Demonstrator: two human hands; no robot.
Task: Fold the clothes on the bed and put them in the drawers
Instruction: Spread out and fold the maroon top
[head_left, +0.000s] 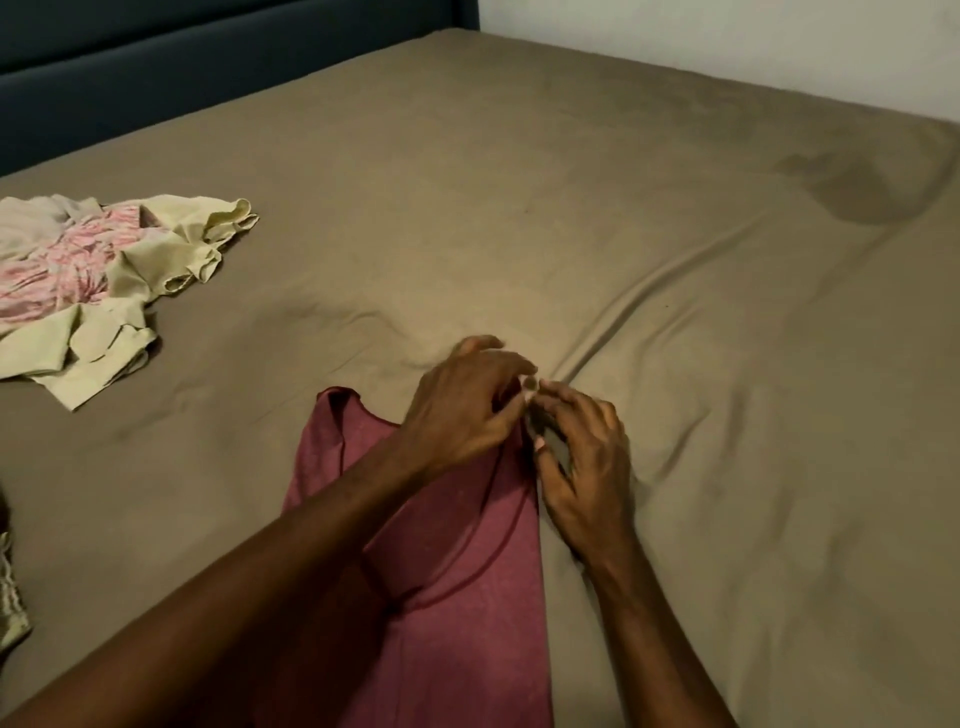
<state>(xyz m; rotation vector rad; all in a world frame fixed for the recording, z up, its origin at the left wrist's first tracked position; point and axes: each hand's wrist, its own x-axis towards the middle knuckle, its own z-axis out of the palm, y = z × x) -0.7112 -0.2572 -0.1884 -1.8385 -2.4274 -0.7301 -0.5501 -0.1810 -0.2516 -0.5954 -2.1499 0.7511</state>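
The bed (571, 218) is stretching out in front of me under a wrinkled tan sheet, with a dark headboard (156, 67) running along at eleven o'clock. The maroon garment (467, 571) is lying flat on the sheet at six o'clock, reaching up toward the middle. A heap of clothes is waiting at nine o'clock: a pale yellow garment (130, 270) is sprawling over a pink patterned garment (57, 265). My left hand (462, 405) is resting on the maroon garment's far right corner, fingers curling over the cloth there. My right hand (582, 457) is working just beside it, fingertips bending in at the same edge; whether either is actually pinching the fabric I cannot tell.
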